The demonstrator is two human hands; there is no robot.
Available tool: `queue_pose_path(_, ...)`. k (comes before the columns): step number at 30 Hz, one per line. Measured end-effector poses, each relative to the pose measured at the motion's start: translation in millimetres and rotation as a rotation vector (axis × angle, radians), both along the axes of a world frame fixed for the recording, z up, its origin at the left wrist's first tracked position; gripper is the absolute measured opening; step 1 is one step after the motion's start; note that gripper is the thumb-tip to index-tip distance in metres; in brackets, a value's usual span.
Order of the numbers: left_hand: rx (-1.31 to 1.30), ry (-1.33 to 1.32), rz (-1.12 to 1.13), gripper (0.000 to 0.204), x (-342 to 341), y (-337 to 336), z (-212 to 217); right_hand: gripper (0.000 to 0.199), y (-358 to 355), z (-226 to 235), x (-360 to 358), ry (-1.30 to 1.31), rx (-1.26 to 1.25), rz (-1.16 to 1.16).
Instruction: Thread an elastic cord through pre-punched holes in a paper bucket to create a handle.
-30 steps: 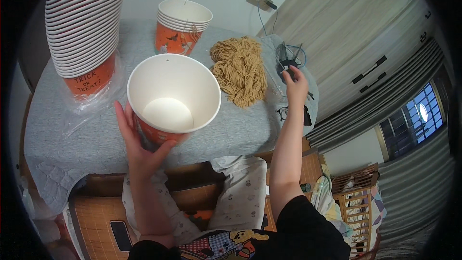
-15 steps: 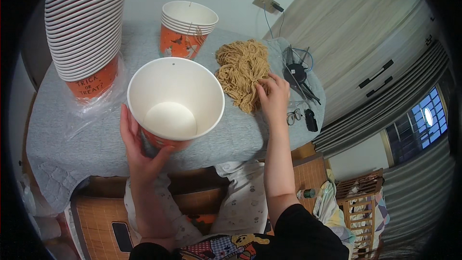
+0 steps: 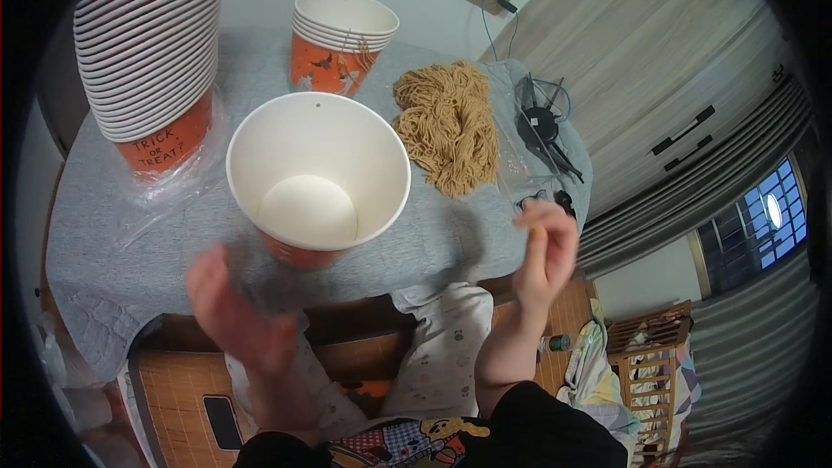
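A large white-lined paper bucket (image 3: 316, 147) with an orange outside stands on the cloth-covered table in front of me, with a small hole near its far rim. Off its near left side, my left hand (image 3: 238, 312) is blurred by motion, thumb and fingers apart, holding nothing and not touching it. To the right, past the table's front edge, my right hand (image 3: 546, 247) is raised with thumb and fingertips pinched together. Whatever it pinches, if anything, is too small and blurred to name. A heap of tan yarn strands (image 3: 446, 126) lies behind the bucket's right side.
A tall stack of buckets (image 3: 147, 52) in plastic wrap stands at left. A shorter stack (image 3: 338, 43), with yarn strands hanging from it, is at the back. A black router-like device (image 3: 539, 126) sits at right with cables. A phone (image 3: 223, 422) lies on the bench.
My left hand has let go of the bucket and pulled back toward me. My right hand has left the yarn heap and moved right and nearer, fingers pinched.
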State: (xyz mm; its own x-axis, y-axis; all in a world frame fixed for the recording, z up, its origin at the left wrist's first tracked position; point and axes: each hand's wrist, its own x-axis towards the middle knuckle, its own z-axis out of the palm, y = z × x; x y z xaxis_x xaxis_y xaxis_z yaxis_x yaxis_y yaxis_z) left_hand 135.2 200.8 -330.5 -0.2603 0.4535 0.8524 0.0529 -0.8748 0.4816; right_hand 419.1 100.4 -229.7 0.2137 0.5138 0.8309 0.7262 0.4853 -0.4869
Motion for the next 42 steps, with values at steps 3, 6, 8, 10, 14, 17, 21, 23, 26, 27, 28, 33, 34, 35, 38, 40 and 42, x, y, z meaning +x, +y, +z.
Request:
queue_pose_path(3, -0.042, 0.15, -0.811, 0.042, -11, -31, 31, 0.008, -33, 3, -37, 0.026, 0.097, 0.083)
queue_pose_path(6, -0.105, 0.6, -1.416, 0.034, 26, -39, 58, 0.01, -51, -4, -50, -0.006, -0.06, 0.123)
queue_pose_path(8, -0.347, 0.745, -1.491, 0.044, 36, -57, 59, 0.012, -55, -6, -63, -0.01, -0.236, 0.049)
queue_pose_path(10, -0.631, 0.784, -1.44, 0.05, 36, -59, 62, 0.015, -50, -4, -70, -0.099, -0.371, 0.093)
queue_pose_path(14, -0.743, 0.356, -1.148, 0.04, 43, -62, 41, 0.017, -56, -8, -77, -0.203, -0.497, 0.191)
queue_pose_path(17, -0.697, 0.192, -1.073, 0.023, 46, -49, 35, 0.017, -55, -24, -89, -0.199, -0.61, 0.258)
queue_pose_path(21, -0.789, 0.182, -1.138, 0.024, 31, -40, 33, 0.014, -56, -47, -96, -0.05, -0.753, 0.33)
queue_pose_path(23, -0.817, 0.156, -1.155, 0.026, 26, -39, 36, 0.014, -57, -55, -97, 0.036, -0.794, 0.351)
queue_pose_path(26, -0.945, 0.199, -1.282, 0.028, 23, -39, 37, 0.016, -57, -59, -95, 0.149, -0.854, 0.391)
queue_pose_path(27, -0.909, 0.194, -1.267, 0.031, 28, -41, 36, 0.018, -53, -58, -92, 0.071, -0.8, 0.373)
queue_pose_path(28, -0.873, 0.19, -1.252, 0.034, 31, -43, 36, 0.02, -51, -57, -90, -0.006, -0.745, 0.353)
queue_pose_path(33, -0.824, 0.327, -1.031, 0.015, 43, -45, 38, 0.03, -54, -62, -88, 0.191, -0.538, 0.246)
queue_pose_path(34, -0.834, 0.41, -0.915, 0.008, 46, -46, 38, 0.031, -52, -61, -90, 0.2, -0.411, 0.249)
queue_pose_path(35, -0.834, 0.414, -0.922, 0.008, 49, -47, 37, 0.033, -49, -61, -92, 0.207, -0.284, 0.249)
queue_pose_path(38, -0.823, 0.499, -0.688, 0.014, 57, -48, 28, 0.047, -36, -54, -108, 0.137, -0.384, 0.159)
queue_pose_path(40, -0.786, 0.48, -0.631, 0.026, 57, -48, 20, 0.049, -28, -60, -116, 0.126, -0.399, 0.092)
queue_pose_path(42, -0.752, 0.451, -0.65, 0.032, 58, -47, 16, 0.047, -23, -71, -115, 0.186, -0.425, 0.051)
